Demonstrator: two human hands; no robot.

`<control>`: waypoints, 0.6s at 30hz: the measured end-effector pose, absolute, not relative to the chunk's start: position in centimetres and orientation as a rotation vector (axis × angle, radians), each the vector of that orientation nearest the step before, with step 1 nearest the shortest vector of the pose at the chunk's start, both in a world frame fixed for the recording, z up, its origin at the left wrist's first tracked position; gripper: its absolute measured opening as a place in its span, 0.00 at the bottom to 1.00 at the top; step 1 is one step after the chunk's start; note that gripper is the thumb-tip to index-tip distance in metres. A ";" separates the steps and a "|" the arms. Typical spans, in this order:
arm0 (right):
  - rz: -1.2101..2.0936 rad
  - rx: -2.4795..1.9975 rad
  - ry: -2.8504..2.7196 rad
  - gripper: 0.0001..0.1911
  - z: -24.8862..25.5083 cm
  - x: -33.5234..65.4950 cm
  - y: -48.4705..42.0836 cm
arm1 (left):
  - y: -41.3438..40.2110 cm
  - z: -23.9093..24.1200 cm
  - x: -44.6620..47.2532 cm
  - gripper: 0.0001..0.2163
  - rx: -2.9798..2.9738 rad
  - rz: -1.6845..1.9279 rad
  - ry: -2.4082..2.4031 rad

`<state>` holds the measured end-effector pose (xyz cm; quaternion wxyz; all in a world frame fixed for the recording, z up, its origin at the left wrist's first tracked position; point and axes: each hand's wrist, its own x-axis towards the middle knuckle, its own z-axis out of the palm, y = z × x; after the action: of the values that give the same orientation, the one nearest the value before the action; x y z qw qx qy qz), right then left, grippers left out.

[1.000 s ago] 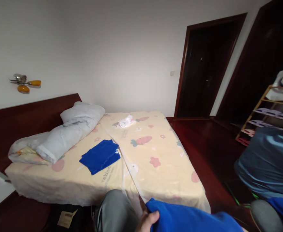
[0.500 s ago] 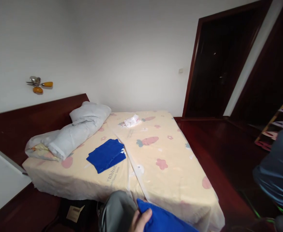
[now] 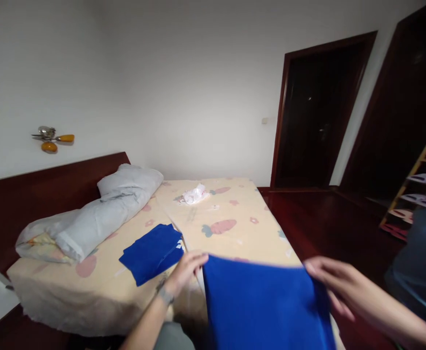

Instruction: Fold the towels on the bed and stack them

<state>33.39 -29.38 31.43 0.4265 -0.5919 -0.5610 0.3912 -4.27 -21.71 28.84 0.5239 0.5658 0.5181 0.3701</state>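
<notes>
I hold a blue cloth (image 3: 260, 306) stretched out in front of me over the foot of the bed. My left hand (image 3: 187, 270) pinches its top left corner. My right hand (image 3: 329, 279) grips its top right corner, fingers closed on the fabric. A stack of folded blue cloths (image 3: 150, 252) lies on the bed (image 3: 230, 214) just beyond my left hand. The bed has a yellow sheet printed with carrots and flowers.
A rolled grey quilt (image 3: 92, 218) lies along the dark headboard. A crumpled white bag (image 3: 194, 194) sits at the bed's far end. Dark doorways (image 3: 318, 112) stand at the right. Another person in blue (image 3: 422, 262) and a wooden rack (image 3: 417, 194) are at far right.
The blue cloth has risen from my lap and is now spread wide between both hands. My right hand has come into view, and my left hand has moved up and forward.
</notes>
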 end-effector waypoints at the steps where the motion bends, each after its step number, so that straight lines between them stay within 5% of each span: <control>1: 0.994 -1.415 -1.373 0.19 33.2 33.6 -26.3 | -18.0 31.0 -3.0 0.19 1.391 0.880 1.213; 6: 0.658 -1.177 -1.194 0.16 45.6 34.5 -12.7 | -3.9 43.6 3.9 0.15 1.388 1.305 0.940; 10: 0.372 -0.940 -1.211 0.15 52.2 35.0 -10.8 | -1.8 50.2 6.1 0.14 1.558 1.695 0.555; 14: 0.253 -0.898 -1.282 0.13 49.5 35.5 -13.5 | -3.8 48.3 5.0 0.16 1.773 1.819 0.554; 18: 0.214 -1.209 -1.383 0.19 38.2 35.7 -15.3 | -5.5 38.4 3.6 0.18 1.823 1.729 0.845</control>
<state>35.75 -15.30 38.22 0.6021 -0.5219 -0.5972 0.0924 3.64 -5.53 38.36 0.2429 0.6671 0.3091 0.6328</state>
